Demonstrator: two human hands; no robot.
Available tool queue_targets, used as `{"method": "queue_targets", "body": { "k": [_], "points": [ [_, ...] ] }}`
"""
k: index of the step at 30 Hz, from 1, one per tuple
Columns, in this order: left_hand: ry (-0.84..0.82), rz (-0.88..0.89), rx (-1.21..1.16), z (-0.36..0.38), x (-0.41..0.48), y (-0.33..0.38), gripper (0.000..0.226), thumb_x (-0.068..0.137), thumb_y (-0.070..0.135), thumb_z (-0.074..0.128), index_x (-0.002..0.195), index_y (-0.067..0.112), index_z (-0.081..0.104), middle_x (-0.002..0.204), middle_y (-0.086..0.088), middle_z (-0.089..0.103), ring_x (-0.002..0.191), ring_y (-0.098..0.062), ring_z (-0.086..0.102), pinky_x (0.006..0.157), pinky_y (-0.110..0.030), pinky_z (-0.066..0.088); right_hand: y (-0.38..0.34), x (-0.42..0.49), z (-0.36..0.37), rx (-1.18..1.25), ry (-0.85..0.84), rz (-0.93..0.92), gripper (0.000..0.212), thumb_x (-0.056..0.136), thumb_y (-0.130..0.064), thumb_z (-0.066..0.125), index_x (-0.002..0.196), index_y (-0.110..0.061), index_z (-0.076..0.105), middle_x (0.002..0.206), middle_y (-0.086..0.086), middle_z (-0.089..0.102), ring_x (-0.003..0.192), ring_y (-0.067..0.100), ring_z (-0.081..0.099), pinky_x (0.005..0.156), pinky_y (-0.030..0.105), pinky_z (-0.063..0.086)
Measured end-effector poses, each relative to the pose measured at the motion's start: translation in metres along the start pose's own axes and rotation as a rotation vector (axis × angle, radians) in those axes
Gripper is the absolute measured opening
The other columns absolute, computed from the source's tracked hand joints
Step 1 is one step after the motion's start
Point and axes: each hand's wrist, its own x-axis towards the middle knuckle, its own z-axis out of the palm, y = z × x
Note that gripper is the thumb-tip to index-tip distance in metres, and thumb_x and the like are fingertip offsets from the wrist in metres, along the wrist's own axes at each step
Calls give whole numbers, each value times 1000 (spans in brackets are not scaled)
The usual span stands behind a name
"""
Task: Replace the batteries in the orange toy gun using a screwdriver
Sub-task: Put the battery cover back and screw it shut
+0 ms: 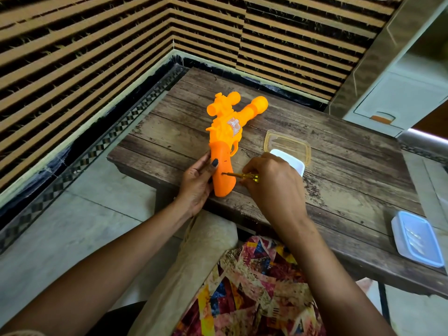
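Observation:
An orange toy gun lies on the wooden table, its barrel pointing away and its grip at the near edge. My left hand holds the grip from the left, thumb on top. A small screwdriver with a yellow handle is pinched in the fingers of my right hand. Its metal tip touches the side of the grip. No batteries are visible.
A clear yellowish plastic box and a white lid or tray sit just right of the gun, partly behind my right hand. A bluish lidded plastic box lies at the table's near right edge. Striped walls stand behind.

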Motion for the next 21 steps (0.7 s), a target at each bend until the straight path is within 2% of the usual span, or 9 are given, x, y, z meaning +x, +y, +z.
{"method": "queue_targets", "body": {
  "k": [5, 13, 21],
  "points": [
    [12, 1, -2, -1, 0, 0, 125, 28, 48, 92, 136, 10, 43, 119, -9, 61, 92, -9, 67, 70, -25, 55, -1, -3, 2, 13, 24, -4, 16, 81, -23, 69, 97, -19, 69, 97, 2, 65, 87, 23, 60, 63, 31, 44],
    [8, -2, -2, 1, -2, 2, 124, 24, 48, 92, 134, 11, 46, 110, -3, 65, 90, -8, 68, 69, -24, 56, 2, -6, 5, 57, 53, 21, 18, 79, -22, 72, 97, -19, 69, 97, 1, 66, 88, 24, 61, 62, 32, 44],
    [9, -6, -1, 1, -3, 3, 118, 24, 47, 92, 129, 14, 49, 111, -3, 64, 90, -7, 68, 68, -22, 55, 5, -12, 9, 73, 101, 36, 16, 76, -16, 74, 91, -18, 69, 93, 1, 65, 88, 25, 60, 59, 27, 36]
  ]
}}
